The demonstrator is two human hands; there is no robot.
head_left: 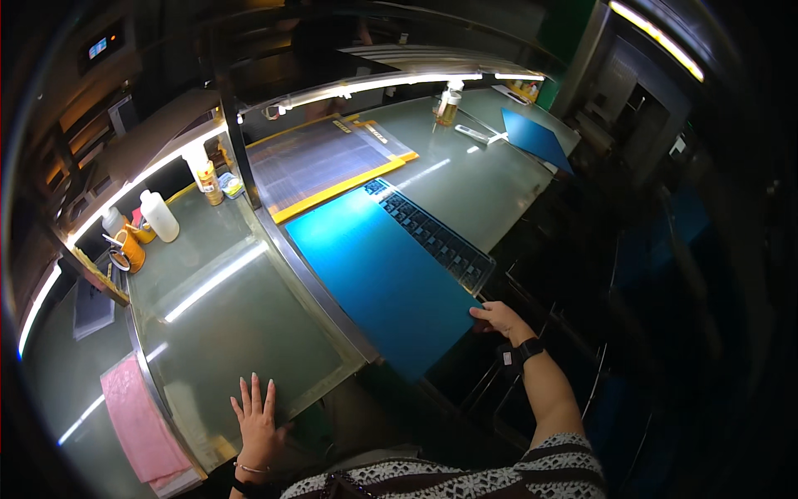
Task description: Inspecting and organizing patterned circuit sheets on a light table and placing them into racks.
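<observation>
A large flat blue sheet (382, 279) lies across the metal divider strip and sticks out past the table's front edge. My right hand (499, 318) pinches its near right corner, thumb on top; the fingers beneath are mostly hidden. Partly under the sheet, along its right side, shows a dark panel (440, 245) with a row of printed rectangles. My left hand (258, 420) rests with fingers spread at the front edge of the greenish glass tabletop (241, 333), holding nothing.
Behind the sheet lies a yellow-edged transparent frame (332, 158). Farther right are a bottle (447, 108), a white-handled tool (472, 133) and another blue sheet (536, 137). At left stand a white bottle (159, 216), an orange cup (130, 249) and a pink cloth (141, 420).
</observation>
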